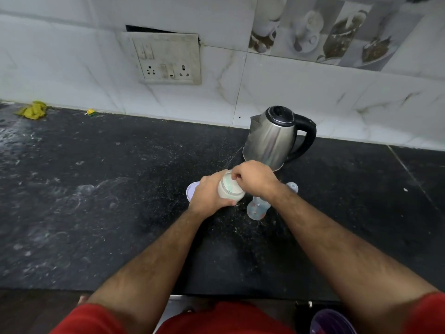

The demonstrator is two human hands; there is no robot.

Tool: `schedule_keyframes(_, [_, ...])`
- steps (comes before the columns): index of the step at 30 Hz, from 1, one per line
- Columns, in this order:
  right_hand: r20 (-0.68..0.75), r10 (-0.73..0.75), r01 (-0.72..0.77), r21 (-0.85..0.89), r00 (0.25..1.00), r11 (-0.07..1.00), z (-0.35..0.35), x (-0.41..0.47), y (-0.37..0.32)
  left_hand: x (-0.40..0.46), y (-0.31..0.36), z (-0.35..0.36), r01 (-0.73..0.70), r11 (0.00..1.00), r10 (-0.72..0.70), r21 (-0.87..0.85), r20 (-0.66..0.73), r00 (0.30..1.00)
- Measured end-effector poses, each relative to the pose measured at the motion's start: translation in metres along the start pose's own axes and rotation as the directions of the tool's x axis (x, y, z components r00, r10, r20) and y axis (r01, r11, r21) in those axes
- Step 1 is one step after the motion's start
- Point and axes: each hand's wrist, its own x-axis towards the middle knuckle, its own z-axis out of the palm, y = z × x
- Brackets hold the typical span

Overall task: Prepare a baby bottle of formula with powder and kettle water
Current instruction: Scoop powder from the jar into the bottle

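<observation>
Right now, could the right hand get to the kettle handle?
Probably yes: the right hand is at the jar, the kettle stands just behind it, and nothing blocks the handle.

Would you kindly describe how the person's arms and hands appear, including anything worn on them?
Both forearms are bare and hairy from the elbow down. The left hand and right hand wear no gloves, and no rings, watch or bracelets show. Short red sleeves cover the upper arms at the bottom edge of the view, matching the red clothing below.
</observation>
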Motion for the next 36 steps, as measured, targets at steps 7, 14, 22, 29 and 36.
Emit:
schedule_keyframes(7, [0.202,-0.072,0.133,-0.311,0.977,0.941,-0.003,0.000,-0.014,-0.002,0.001,0.003,-0.065,0.987,0.060,0.148,0.036,0.998])
schedule_keyframes(14, [0.217,-0.119,0.206,-0.441,0.969,0.874,-0.004,0.000,-0.015,0.000,0.001,0.002,-0.073,0.982,0.064,0.176,0.057,0.996])
schedule_keyframes(22, [0.216,-0.078,0.183,-0.529,0.973,0.829,-0.001,0.000,-0.019,0.001,0.001,0.005,-0.099,0.975,0.086,0.200,0.070,0.994])
schedule_keyframes(29, [0.196,-0.082,0.172,-0.506,0.977,0.845,-0.003,-0.001,-0.019,0.001,0.001,0.005,-0.089,0.978,0.078,0.191,0.067,0.995])
schedule_keyframes(36, [0.099,-0.083,0.108,-0.288,0.992,0.951,-0.021,-0.006,0.000,0.000,0.002,0.005,-0.068,0.981,0.059,0.180,0.056,0.997])
